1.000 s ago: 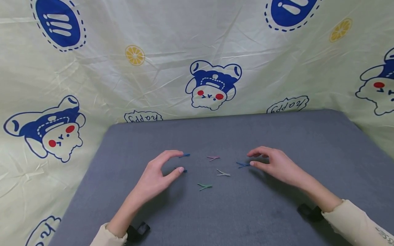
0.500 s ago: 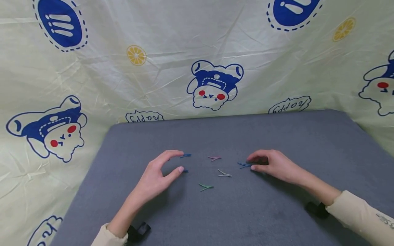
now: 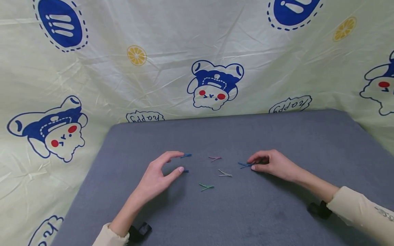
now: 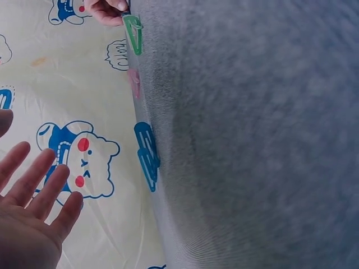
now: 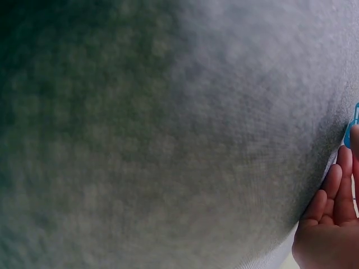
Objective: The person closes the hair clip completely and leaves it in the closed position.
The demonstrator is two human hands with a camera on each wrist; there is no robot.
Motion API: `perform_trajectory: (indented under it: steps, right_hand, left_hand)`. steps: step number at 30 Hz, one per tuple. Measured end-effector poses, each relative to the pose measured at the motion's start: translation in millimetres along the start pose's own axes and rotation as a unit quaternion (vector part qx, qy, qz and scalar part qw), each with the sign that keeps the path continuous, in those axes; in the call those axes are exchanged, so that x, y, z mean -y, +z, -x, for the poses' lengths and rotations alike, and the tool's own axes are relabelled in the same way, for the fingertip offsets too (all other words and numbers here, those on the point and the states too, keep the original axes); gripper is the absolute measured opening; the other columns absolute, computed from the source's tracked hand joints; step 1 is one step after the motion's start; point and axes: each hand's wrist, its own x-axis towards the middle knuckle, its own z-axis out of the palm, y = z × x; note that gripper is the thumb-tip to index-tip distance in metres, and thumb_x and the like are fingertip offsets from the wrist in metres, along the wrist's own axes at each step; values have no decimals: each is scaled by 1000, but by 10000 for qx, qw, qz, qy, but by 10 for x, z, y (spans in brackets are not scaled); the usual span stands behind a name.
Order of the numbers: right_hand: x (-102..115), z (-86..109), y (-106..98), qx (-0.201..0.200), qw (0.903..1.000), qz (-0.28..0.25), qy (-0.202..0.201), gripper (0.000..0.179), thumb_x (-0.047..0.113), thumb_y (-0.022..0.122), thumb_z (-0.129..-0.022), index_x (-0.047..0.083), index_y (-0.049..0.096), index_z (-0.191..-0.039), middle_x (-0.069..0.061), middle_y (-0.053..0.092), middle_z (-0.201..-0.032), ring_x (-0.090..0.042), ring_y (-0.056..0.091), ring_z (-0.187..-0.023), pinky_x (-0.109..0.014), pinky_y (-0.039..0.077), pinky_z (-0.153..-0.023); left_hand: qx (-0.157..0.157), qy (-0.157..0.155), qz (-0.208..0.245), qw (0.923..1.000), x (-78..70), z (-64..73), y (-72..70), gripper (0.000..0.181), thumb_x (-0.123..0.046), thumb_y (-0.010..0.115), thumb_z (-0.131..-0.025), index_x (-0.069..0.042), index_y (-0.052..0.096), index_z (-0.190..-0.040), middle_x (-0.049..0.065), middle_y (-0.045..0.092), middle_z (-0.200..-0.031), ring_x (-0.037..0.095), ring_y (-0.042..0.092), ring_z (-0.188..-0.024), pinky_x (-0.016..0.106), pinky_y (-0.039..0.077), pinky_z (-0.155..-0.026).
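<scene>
My right hand [image 3: 277, 165] pinches the closed end of a blue snap hair clip [image 3: 243, 164] lying on the grey cloth, right of centre; in the right wrist view the blue clip [image 5: 348, 134] shows partly behind the thumb. On the left, my left hand [image 3: 160, 174] hovers with thumb and fingers spread. One blue hair clip [image 3: 187, 155] is by its index fingertip, another blue clip [image 3: 186, 171] by its thumb, mostly hidden. Between the hands lie a pink clip [image 3: 214, 158], a white clip [image 3: 225, 174] and a green clip [image 3: 206, 187].
A grey cloth-covered table [image 3: 246, 212] spreads under everything. Behind it hangs a pale printed curtain [image 3: 166, 75] with blue bears and orange slices. Black straps with camera mounts [image 3: 139, 232] sit at both wrists.
My right index finger has come down towards the thumb, closing on the end of the blue clip. The left hand stays almost in place, and the clips on the cloth look unmoved.
</scene>
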Motion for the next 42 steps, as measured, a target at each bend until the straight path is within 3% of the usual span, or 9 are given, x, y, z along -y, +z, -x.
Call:
perform_trajectory:
  steps: [7, 24, 35, 42]
  right_hand:
    - [-7, -26, 34, -36, 9998, 126, 174, 14, 18, 76, -87, 17, 73, -101, 8, 66, -87, -11, 60, -80, -26, 46, -70]
    - [49, -31, 53, -244, 9984, 505, 115, 7, 17, 74, -89, 21, 74, -94, 10, 63, -83, -10, 57, -75, -27, 45, -67]
    - [90, 2, 75, -226, 9989, 390, 88, 6, 15, 73, -90, 19, 73, -94, 9, 63, -81, -10, 57, -73, -27, 45, -66]
    - [196, 21, 20, -313, 9992, 209, 157, 4, 17, 72, -91, 17, 73, -95, 6, 64, -83, -13, 57, -72, -27, 47, -62]
  left_hand:
    - [25, -181, 174, 9997, 34, -2, 29, 37, -25, 72, -92, -32, 61, -127, -13, 60, -127, 29, 57, -115, 55, 43, -95]
    - [133, -145, 200, 9996, 34, -14, 31, 35, -25, 70, -93, -32, 62, -126, -13, 60, -126, 29, 60, -109, 54, 45, -93]
    - [166, -34, 191, 9997, 19, -8, 47, 35, -22, 71, -92, -30, 62, -126, -8, 62, -126, 26, 60, -110, 46, 47, -93]
    - [142, -45, 213, 9997, 16, -12, 38, 36, -22, 71, -92, -30, 62, -126, -11, 61, -126, 27, 60, -110, 50, 47, -93]
